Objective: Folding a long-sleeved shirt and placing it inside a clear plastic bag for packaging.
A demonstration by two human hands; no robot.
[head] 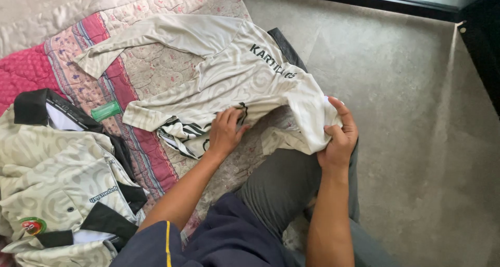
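A cream patterned sports shirt (229, 64) with dark lettering on its back lies spread face down over a quilt. My left hand (225, 130) presses flat on the shirt's lower part, near a black-striped edge. My right hand (339, 133) grips a bunched sleeve of the same shirt at its right side, lifted slightly off the surface. My knee in grey trousers (284, 181) sits just below the shirt.
A pink and red floral quilt (140, 142) covers the left. A pile of similar cream shirts with black collars (62, 189) lies at lower left. A small green object (106, 111) rests on the quilt. Grey stone floor (416, 116) fills the right.
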